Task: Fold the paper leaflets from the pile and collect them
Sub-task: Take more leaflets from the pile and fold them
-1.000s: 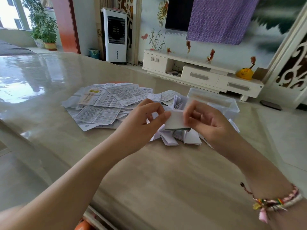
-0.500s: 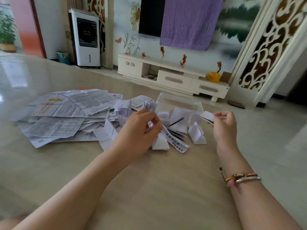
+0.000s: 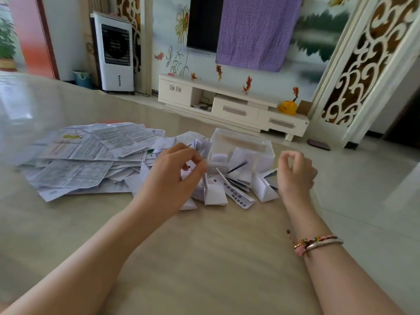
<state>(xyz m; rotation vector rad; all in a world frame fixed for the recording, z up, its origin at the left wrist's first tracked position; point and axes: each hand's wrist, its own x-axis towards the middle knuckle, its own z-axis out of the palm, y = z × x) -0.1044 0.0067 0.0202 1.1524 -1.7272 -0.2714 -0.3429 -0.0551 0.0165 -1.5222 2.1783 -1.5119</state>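
folded leaflets (image 3: 216, 194) crowd (blurred) box (image 3: 241, 144)

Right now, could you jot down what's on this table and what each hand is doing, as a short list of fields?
Surface: glossy beige table
Flat leaflets: loose pile, at left
Folded leaflets: small heap in front of the box
Box: clear plastic box, some folded paper inside
Left hand: fingers curled at the folded heap; grip unclear
Right hand: raised, fingers loosely curled, holding nothing
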